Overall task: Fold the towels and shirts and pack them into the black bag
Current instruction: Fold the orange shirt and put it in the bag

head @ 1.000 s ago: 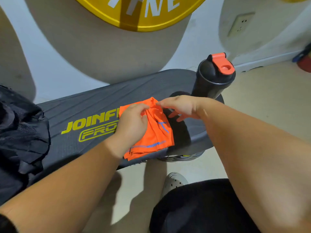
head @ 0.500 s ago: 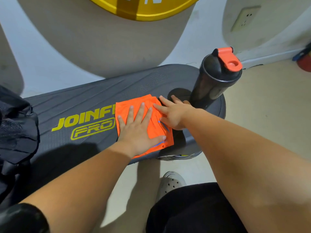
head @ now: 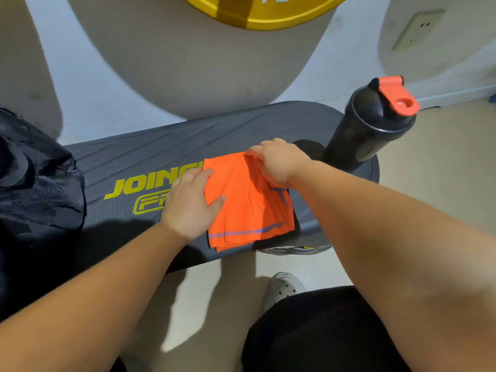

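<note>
Folded orange cloth on a dark grey bench, seen from above. The cloth is a compact rectangle of several stacked layers whose edges show stepped at its near and right sides; a thin blue-violet stripe runs across it close to the near edge, and a second short stripe shows by the right wrist. Whether it is a shirt or a towel cannot be told. It lies toward the right end of the bench, reaching the near edge. The left hand rests at the cloth's left edge, fingers loosely extended, thumb lying on the fabric. The right hand has its fingers curled over the far right corner, pinching a raised fold there. The bench top is ribbed and carries yellow lettering, partly covered by the left hand. A black shaker bottle with an orange-red flip cap stands upright at the right end, apart from the cloth. A black bag sits at the left end. Behind is a pale wall bearing a yellow disc and a wall socket; below, a beige floor and a grey clog.
</note>
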Demonstrator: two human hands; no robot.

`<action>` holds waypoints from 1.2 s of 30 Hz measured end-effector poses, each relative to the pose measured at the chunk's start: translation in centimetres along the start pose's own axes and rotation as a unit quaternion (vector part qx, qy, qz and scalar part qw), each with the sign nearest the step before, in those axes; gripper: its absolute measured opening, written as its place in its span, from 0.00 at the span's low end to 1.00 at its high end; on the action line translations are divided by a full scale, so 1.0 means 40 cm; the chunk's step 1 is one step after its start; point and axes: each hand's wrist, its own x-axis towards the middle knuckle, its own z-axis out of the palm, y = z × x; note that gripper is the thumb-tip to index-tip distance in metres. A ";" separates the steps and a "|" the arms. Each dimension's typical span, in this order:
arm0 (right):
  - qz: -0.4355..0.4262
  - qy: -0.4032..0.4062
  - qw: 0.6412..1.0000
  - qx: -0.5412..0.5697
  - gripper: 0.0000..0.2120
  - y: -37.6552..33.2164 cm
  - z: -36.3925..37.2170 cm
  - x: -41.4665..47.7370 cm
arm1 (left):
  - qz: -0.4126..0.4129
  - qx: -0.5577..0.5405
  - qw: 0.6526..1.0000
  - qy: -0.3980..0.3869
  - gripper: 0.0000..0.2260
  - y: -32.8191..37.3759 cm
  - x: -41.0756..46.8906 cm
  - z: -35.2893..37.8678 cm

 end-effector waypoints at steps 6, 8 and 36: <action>0.048 -0.012 0.998 0.032 0.23 0.038 -0.032 0.055 | 0.032 0.022 0.998 -0.052 0.29 0.003 0.137 -0.031; 0.037 -0.031 0.999 0.016 0.28 0.039 -0.022 0.063 | 0.015 0.034 0.996 -0.084 0.30 0.012 0.173 -0.035; -0.016 0.066 0.993 0.091 0.08 0.006 -0.130 -0.043 | 0.129 -0.059 0.990 -0.015 0.12 0.039 0.148 -0.152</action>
